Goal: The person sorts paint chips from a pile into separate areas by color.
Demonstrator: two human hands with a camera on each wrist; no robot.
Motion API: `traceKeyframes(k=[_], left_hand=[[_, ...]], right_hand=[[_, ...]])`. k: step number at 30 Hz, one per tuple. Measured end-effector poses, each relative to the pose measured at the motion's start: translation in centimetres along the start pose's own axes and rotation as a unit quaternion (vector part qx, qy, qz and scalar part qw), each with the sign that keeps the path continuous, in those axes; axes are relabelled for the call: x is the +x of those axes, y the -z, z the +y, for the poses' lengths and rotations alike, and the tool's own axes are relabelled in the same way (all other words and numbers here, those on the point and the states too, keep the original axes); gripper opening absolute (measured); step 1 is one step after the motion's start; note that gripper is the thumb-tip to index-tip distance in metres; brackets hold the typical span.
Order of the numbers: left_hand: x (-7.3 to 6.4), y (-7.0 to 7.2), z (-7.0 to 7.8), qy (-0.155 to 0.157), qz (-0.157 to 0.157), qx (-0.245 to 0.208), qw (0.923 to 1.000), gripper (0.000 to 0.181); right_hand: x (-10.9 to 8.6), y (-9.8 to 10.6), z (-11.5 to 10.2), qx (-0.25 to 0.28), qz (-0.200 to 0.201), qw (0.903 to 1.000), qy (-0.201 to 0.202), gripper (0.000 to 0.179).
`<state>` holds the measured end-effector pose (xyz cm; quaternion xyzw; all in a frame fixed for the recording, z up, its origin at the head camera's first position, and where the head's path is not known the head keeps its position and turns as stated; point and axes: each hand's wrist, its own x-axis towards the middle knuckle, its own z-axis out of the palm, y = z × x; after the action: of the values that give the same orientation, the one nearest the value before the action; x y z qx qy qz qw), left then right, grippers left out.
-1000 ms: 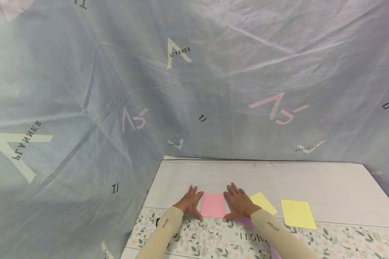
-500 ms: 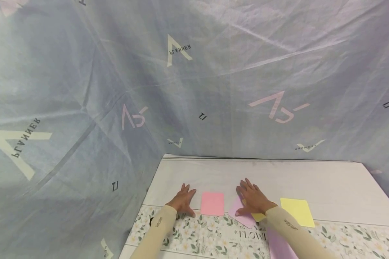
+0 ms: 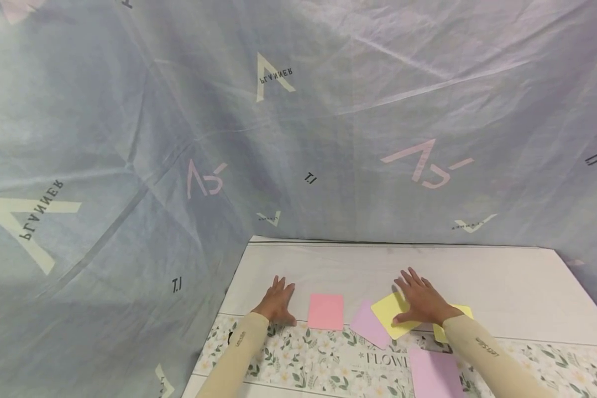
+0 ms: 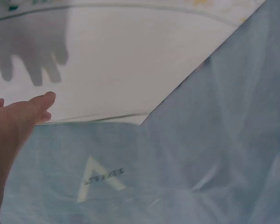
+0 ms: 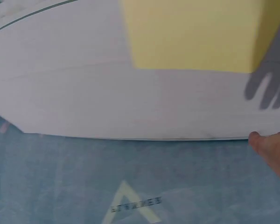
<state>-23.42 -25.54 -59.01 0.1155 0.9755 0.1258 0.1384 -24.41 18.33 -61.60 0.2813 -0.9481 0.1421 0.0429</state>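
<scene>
A pink square sheet (image 3: 325, 312) lies flat on the table. To its left hovers my left hand (image 3: 277, 303), fingers spread and holding nothing; its shadow falls on the white cloth in the left wrist view. My right hand (image 3: 423, 298) is over a tilted yellow square (image 3: 389, 314), fingers spread, its thumb overlapping the sheet. That yellow square partly covers a purple square (image 3: 368, 327). Behind the right wrist, a second yellow square (image 3: 464, 311) is partly hidden; it shows larger in the right wrist view as a yellow sheet (image 5: 196, 35).
Another purple square (image 3: 434, 371) lies near the front, beside the right sleeve. The table cloth (image 3: 328, 265) is white at the back, with a floral band (image 3: 293, 359) in front. A grey-blue printed curtain (image 3: 298, 138) hangs behind and at the left.
My right hand has moved rightward, away from the pink square, across the purple square to the tilted yellow one. My left hand has drawn back left from the pink square, which stays put.
</scene>
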Motion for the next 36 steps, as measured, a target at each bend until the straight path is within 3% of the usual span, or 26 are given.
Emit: traceKeyframes(k=[5, 8, 15, 24, 31, 36], left_hand=[[0.9, 0.3, 1.8, -0.023, 0.020, 0.050, 0.9983, 0.110], [1.4, 0.2, 3.3, -0.034, 0.024, 0.055, 0.9976, 0.109], [2.3, -0.6, 7.5, -0.063, 0.040, 0.091, 0.9930, 0.101], [3.4, -3.1, 12.8, -0.097, 0.039, 0.133, 0.9856, 0.101], [3.7, -5.5, 15.6, -0.107, 0.043, 0.159, 0.9806, 0.097], [3.9, -6.9, 17.6, -0.098, 0.044, 0.166, 0.9802, 0.094]], right_hand=[[-0.9, 1.0, 1.1, -0.002, -0.015, 0.9998, -0.016, 0.108], [-1.2, 1.6, 1.6, 0.008, -0.022, 0.9994, -0.024, 0.107], [-1.6, 2.8, 2.1, 0.028, -0.032, 0.9989, -0.020, 0.103], [-2.2, 2.3, 2.7, 0.012, -0.031, 0.9989, -0.032, 0.090], [-2.6, 1.6, 2.8, -0.019, -0.021, 0.9987, -0.041, 0.083], [-2.7, 0.8, 2.9, -0.026, -0.014, 0.9990, -0.035, 0.086]])
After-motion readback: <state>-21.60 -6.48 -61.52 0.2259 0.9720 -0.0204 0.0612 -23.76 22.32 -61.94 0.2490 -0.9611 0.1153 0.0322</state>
